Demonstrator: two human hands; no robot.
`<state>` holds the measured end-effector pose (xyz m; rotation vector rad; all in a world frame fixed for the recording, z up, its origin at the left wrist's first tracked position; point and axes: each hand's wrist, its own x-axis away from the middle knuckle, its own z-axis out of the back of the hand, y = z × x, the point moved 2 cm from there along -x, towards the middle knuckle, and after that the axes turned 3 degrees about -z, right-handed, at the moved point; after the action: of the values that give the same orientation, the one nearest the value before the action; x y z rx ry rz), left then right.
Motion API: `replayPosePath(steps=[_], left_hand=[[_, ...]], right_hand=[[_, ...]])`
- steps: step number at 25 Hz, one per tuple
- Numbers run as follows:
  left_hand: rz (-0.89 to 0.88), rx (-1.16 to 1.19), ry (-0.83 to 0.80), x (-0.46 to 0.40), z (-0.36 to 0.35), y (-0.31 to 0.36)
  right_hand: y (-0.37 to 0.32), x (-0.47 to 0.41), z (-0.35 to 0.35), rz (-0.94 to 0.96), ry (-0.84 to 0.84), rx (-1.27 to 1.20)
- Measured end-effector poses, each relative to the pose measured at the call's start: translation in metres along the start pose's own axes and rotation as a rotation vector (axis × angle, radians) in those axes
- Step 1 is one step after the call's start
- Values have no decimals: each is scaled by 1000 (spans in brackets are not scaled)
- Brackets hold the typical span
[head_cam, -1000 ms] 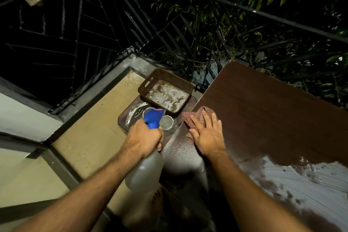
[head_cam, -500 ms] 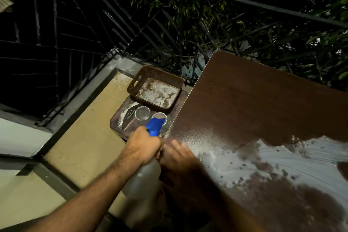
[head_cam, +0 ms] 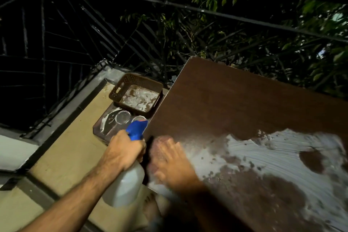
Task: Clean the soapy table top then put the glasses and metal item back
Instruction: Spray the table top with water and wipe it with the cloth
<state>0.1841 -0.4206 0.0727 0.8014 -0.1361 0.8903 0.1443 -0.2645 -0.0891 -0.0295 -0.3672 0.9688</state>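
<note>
The dark brown table top (head_cam: pixel 235 100) carries white soap foam (head_cam: pixel 273 149) over its near right part. My right hand (head_cam: pixel 169 158), blurred, lies flat on the table's near left edge over a reddish cloth (head_cam: pixel 159 140) that peeks out at the fingertips. My left hand (head_cam: pixel 124 149) grips a clear spray bottle (head_cam: pixel 128 186) with a blue head, just left of the table. Two glasses (head_cam: pixel 122 117) and a metal item (head_cam: pixel 110 121) sit on a low dark stand (head_cam: pixel 98 128) left of the table; the second glass is partly hidden by the bottle's head.
A brown plastic basket (head_cam: pixel 116 90) with a foamy bottom stands at the back of the low stand. Black metal railing (head_cam: pixel 75 34) runs along the balcony edge, with leafy branches behind it. Tan floor tiles (head_cam: pixel 71 147) lie to the left.
My right hand with the cloth has swept from the table's far left edge toward me along the left edge. The view has shifted right; the bottle hand barely moved.
</note>
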Motion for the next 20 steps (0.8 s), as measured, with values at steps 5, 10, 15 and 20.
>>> replayPosePath(steps=[5, 10, 15, 20], left_hand=[[-92, 14, -75, 34, -27, 24], [-88, 61, -135, 47, -51, 35], [-115, -9, -146, 55, -71, 50], [-184, -94, -157, 55, -88, 74]], right_hand=[[-19, 51, -30, 241, -49, 11], [101, 55, 18, -135, 195, 8], [159, 67, 38, -418, 115, -80], [53, 102, -19, 5, 8, 38]])
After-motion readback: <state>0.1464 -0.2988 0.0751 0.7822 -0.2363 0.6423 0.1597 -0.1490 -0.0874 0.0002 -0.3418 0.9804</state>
